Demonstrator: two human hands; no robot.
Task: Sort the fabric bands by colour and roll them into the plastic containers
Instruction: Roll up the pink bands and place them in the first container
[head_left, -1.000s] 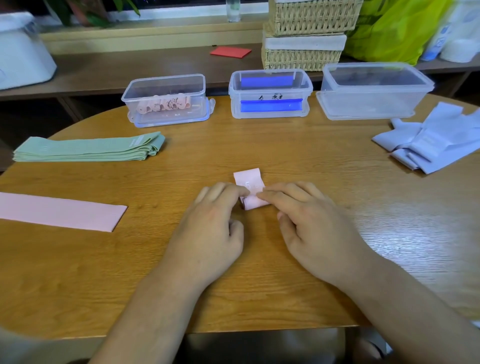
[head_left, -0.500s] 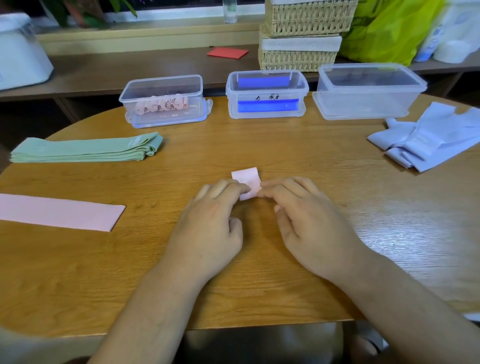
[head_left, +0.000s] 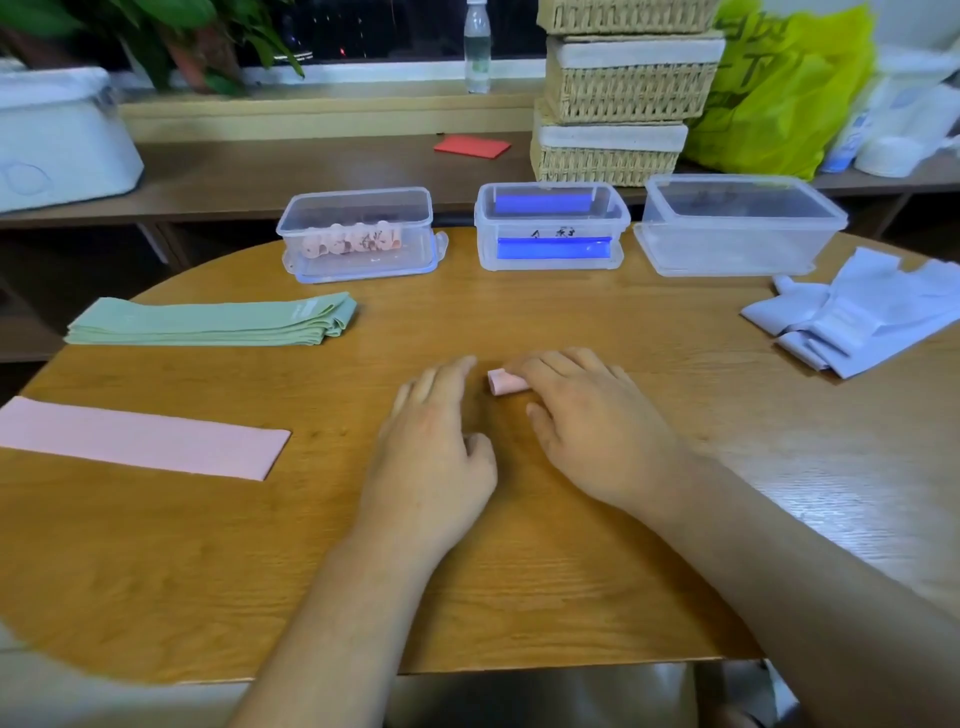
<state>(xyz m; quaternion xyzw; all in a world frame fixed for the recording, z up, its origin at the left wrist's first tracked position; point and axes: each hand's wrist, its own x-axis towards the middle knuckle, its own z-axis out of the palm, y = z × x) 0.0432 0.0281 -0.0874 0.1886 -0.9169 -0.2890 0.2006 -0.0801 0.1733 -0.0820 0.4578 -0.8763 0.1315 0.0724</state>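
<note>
Now, at mid-table: right hand (head_left: 597, 431) laid over a rolled pink band (head_left: 505, 383), fingers curved across it and thumb tucked at its near side, apparently pinching it against the round wooden table (head_left: 519, 582). Left hand (head_left: 436, 447) flat and relaxed, grasping nothing, fingertips just beside the roll's exposed end with a sliver of table between. Along the far edge, three clear plastic containers in a row: left container (head_left: 363, 208) with pink rolls (head_left: 353, 242) inside, middle container (head_left: 615, 228) with blue inside, right container (head_left: 737, 244). Left of the hands, a flat pink band (head_left: 140, 441) and, beyond it, a stack of folded green bands (head_left: 208, 325). Far right, a loose heap of pale blue bands (head_left: 857, 322).
</note>
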